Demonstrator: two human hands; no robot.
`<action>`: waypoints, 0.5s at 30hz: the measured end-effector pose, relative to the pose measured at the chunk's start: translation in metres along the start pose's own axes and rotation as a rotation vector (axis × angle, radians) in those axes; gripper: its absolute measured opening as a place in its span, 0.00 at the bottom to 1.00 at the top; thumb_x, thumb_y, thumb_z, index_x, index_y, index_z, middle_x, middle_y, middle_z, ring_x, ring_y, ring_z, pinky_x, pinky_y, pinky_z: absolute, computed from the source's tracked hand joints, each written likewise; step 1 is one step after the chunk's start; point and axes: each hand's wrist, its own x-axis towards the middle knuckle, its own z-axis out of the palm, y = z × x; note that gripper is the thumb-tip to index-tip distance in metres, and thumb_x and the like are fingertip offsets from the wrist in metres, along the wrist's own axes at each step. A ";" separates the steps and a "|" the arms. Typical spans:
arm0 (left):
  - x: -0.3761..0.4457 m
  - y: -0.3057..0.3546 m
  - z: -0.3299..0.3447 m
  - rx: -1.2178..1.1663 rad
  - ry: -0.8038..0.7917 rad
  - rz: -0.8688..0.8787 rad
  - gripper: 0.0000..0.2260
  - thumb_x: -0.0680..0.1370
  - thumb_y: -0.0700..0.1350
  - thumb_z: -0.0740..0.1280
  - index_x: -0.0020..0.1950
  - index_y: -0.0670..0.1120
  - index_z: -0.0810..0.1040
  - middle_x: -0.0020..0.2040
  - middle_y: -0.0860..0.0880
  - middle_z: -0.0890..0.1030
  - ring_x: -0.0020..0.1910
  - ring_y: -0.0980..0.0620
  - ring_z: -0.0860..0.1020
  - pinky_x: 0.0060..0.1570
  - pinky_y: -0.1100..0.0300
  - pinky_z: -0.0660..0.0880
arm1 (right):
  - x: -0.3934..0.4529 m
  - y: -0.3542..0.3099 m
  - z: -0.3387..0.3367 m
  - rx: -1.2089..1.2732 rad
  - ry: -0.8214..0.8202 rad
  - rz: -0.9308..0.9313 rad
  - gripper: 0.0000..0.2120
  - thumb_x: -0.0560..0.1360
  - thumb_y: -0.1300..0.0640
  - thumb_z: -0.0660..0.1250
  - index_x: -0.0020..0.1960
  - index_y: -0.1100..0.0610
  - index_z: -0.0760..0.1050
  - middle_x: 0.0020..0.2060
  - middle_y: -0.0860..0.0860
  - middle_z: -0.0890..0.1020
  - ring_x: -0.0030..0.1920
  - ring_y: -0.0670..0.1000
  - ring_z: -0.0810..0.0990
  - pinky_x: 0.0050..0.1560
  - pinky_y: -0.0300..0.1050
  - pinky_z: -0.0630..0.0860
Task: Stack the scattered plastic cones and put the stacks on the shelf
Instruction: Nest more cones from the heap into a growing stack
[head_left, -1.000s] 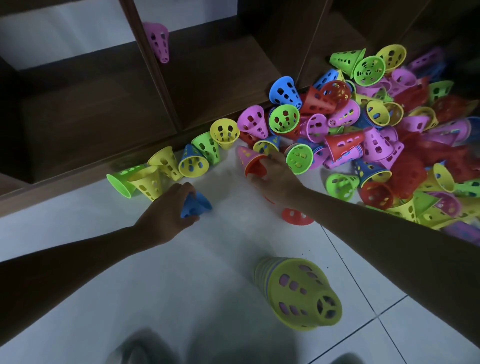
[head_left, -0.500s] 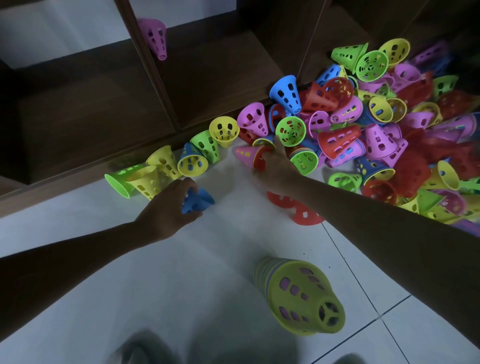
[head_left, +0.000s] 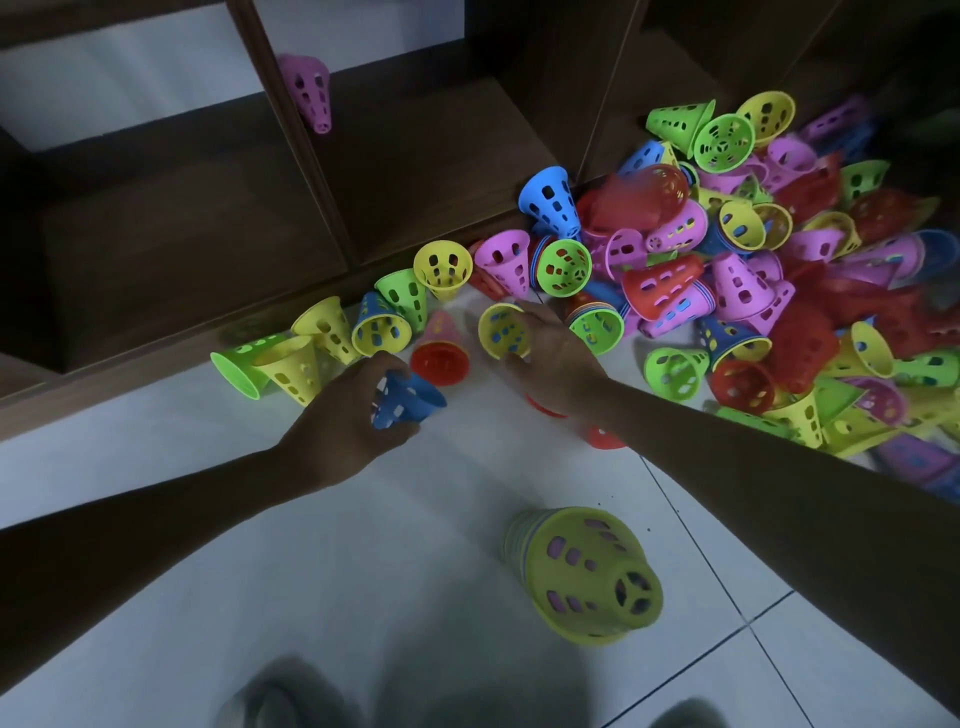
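head view | from above, facing forward-down | close over floor (head_left: 322, 571) and shelf (head_left: 415, 171)

Shelf (head_left: 415, 171) spans the upper frame, its compartments opening toward the floor (head_left: 260, 545) below it. One cone (head_left: 307, 91) sits in an upper-left compartment against the divider. Main cone pile (head_left: 753, 291) fills the right side, spilling from the shelf's foot onto the floor. A row of cones (head_left: 332, 338) lies along the shelf base, left of the pile. Stack (head_left: 584, 571) lies on its side, lower centre, well apart from the pile.
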 end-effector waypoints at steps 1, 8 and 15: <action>-0.001 0.004 -0.001 -0.018 0.010 -0.011 0.26 0.70 0.42 0.80 0.61 0.53 0.72 0.56 0.59 0.76 0.49 0.58 0.80 0.45 0.65 0.79 | -0.006 -0.002 -0.001 0.030 0.014 -0.006 0.27 0.76 0.58 0.68 0.73 0.60 0.69 0.73 0.56 0.70 0.71 0.56 0.71 0.68 0.49 0.72; -0.009 0.032 -0.005 -0.184 0.100 -0.118 0.33 0.69 0.38 0.80 0.70 0.49 0.69 0.58 0.53 0.78 0.52 0.52 0.80 0.44 0.71 0.76 | -0.066 -0.016 -0.020 0.306 0.151 0.116 0.21 0.75 0.59 0.70 0.68 0.58 0.75 0.61 0.50 0.75 0.52 0.52 0.81 0.57 0.47 0.78; -0.040 0.100 -0.030 -0.320 0.093 0.016 0.24 0.68 0.49 0.76 0.63 0.53 0.78 0.57 0.55 0.83 0.59 0.55 0.81 0.56 0.57 0.80 | -0.132 -0.038 -0.065 0.792 0.250 0.267 0.23 0.72 0.57 0.78 0.65 0.54 0.76 0.48 0.51 0.85 0.42 0.44 0.81 0.43 0.36 0.75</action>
